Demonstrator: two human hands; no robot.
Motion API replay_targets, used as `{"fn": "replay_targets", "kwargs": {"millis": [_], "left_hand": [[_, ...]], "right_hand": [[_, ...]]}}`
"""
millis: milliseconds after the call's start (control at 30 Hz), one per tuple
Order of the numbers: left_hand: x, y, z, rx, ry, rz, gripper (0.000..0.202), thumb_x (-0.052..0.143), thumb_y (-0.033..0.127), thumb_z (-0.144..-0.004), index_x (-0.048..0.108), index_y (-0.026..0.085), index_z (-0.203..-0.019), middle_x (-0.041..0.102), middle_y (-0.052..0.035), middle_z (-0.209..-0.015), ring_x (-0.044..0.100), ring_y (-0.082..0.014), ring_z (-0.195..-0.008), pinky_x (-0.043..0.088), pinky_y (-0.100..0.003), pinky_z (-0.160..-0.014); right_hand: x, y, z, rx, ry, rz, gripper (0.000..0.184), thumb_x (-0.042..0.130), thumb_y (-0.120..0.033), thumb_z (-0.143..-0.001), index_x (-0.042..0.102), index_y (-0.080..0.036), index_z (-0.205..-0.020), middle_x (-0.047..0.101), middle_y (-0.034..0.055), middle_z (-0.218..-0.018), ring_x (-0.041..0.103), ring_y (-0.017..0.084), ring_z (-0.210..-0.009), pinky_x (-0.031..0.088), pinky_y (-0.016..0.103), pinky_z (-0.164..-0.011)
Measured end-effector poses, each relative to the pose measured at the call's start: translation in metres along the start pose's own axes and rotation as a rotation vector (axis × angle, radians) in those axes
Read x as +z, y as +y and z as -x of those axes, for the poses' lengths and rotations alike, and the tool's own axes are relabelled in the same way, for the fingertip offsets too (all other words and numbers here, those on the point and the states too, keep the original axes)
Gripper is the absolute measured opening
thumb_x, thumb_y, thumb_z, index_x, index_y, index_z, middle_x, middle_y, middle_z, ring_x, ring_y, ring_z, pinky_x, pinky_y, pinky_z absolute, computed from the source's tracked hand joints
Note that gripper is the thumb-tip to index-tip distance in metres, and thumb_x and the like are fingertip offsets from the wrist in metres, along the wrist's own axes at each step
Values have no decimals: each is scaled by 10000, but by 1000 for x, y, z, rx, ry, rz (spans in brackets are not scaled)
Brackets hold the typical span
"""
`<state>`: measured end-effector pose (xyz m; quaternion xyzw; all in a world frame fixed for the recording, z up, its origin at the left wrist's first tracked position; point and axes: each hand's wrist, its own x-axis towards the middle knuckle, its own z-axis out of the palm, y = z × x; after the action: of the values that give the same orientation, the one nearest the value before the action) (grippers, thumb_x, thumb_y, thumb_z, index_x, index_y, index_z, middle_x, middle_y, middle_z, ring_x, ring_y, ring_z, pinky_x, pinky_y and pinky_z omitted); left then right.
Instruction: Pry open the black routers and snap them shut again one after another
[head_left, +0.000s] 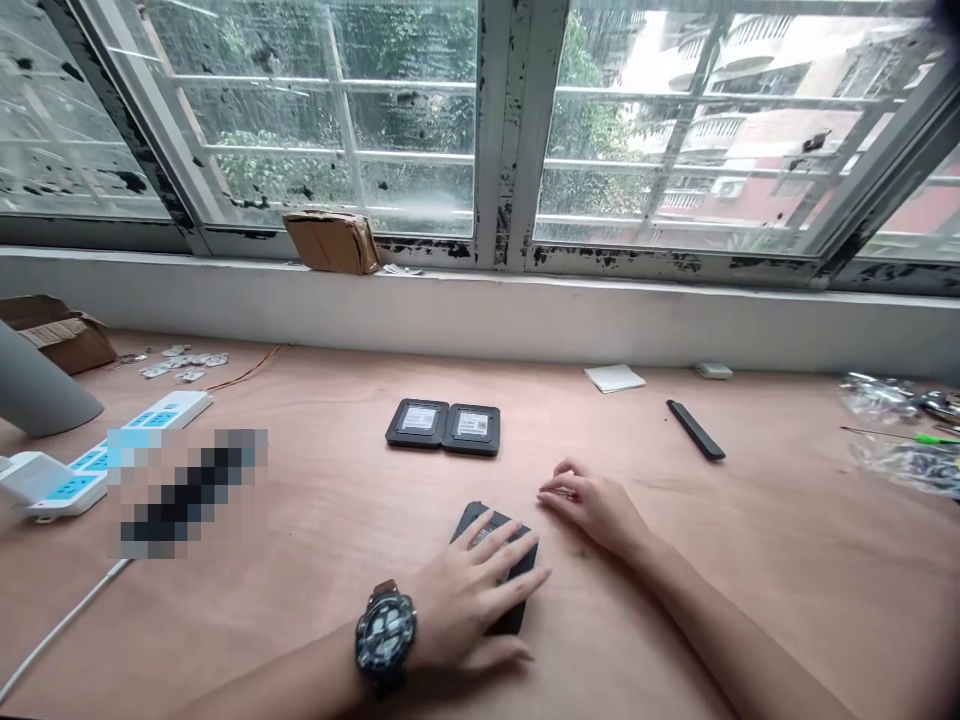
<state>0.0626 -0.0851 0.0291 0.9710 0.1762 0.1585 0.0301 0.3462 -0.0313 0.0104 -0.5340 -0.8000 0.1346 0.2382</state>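
My left hand (pixel 480 590), with a wristwatch (pixel 385 636) on its wrist, lies with fingers spread over a flat black square case (pixel 517 590). Part of that case's top is hidden under the fingers. To its right, just above the table, my right hand (pixel 596 505) has its fingers curled and the tips together. Something small may be between them, but I cannot make it out. Beyond both hands, two similar black cases with white labels, a left one (pixel 418 423) and a right one (pixel 472 428), lie side by side.
At left are a white power strip (pixel 180 402), a blurred-out dark object (pixel 195 495) and a cardboard box (pixel 71 340). A black bar (pixel 696 430), a white pad (pixel 615 377) and a green-handled screwdriver (pixel 934 439) near plastic bags (pixel 904 465) lie on the right.
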Motion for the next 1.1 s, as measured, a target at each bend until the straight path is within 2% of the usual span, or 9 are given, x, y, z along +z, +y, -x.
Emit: {"fn": "replay_targets", "kwargs": {"millis": [67, 167, 300, 467, 567, 633, 767, 867, 1100], "left_hand": [[2, -3, -6, -54, -50, 37, 764, 562, 650, -939, 396, 226, -1552, 419, -131, -1584, 402, -408, -1439, 301, -641, -1180], [1, -11, 7, -147, -68, 26, 764, 627, 588, -912, 381, 272, -1563, 392, -97, -1605, 405, -399, -1441, 287, -622, -1193], [-5, -27, 45, -276, -44, -107, 762, 631, 534, -923, 335, 301, -1585, 352, -81, -1626, 415, -373, -1441, 333, -581, -1185], [-13, -62, 97, -416, 62, -307, 727, 599, 558, -945, 343, 320, -1582, 373, -89, -1615, 447, -361, -1421, 385, -547, -1159], [-15, -86, 119, -528, 117, -349, 662, 598, 573, -944, 402, 379, -1546, 415, -52, -1596, 454, -353, -1418, 375, -536, -1166], [-15, -102, 128, -621, 106, -357, 630, 558, 567, -967, 394, 386, -1548, 397, -46, -1607, 412, -359, -1446, 351, -557, -1169], [-13, -132, 131, -783, 59, -357, 635, 440, 551, -1010, 325, 318, -1589, 331, -63, -1636, 297, -374, -1503, 286, -614, -1171], [-12, -152, 127, -833, 36, -364, 631, 385, 526, -1026, 308, 273, -1598, 305, -76, -1646, 248, -356, -1524, 217, -621, -1191], [-19, -189, 116, -889, -20, -332, 669, 337, 590, -1025, 294, 256, -1603, 286, -79, -1655, 214, -354, -1534, 189, -618, -1193]], "right_hand": [[0, -2, 0, -10, -21, 0, 293, 546, -491, -994, 771, -304, -983, 709, 24, -1069, 699, 176, -806, 510, 299, -761], [-3, -4, 0, -15, -39, -11, 277, 547, -467, -1000, 763, -299, -968, 718, 17, -1026, 701, 181, -837, 509, 289, -754], [-10, -2, 1, -5, -21, -14, 241, 570, -446, -990, 746, -290, -940, 722, 14, -1008, 699, 191, -844, 515, 293, -729], [-10, -1, 2, -17, -10, 13, 184, 578, -410, -994, 719, -298, -959, 713, 5, -1038, 703, 190, -824, 527, 306, -700], [-2, -8, 1, -84, 39, 122, 161, 590, -400, -990, 713, -302, -1023, 702, 24, -1095, 700, 207, -855, 526, 322, -695], [6, -15, -1, -161, 92, 218, 171, 580, -387, -997, 709, -284, -1042, 701, 48, -1104, 688, 224, -878, 521, 347, -725], [23, -33, -5, -357, 116, 348, 185, 538, -336, -1022, 691, -233, -1033, 709, 74, -1031, 651, 233, -875, 488, 383, -790], [30, -44, -7, -446, 111, 400, 176, 523, -293, -1025, 681, -222, -991, 707, 67, -968, 616, 219, -834, 455, 373, -768], [49, -65, -31, -433, 167, 411, 181, 488, -263, -1025, 662, -216, -1040, 708, 82, -1006, 613, 240, -889, 445, 391, -814]]}}
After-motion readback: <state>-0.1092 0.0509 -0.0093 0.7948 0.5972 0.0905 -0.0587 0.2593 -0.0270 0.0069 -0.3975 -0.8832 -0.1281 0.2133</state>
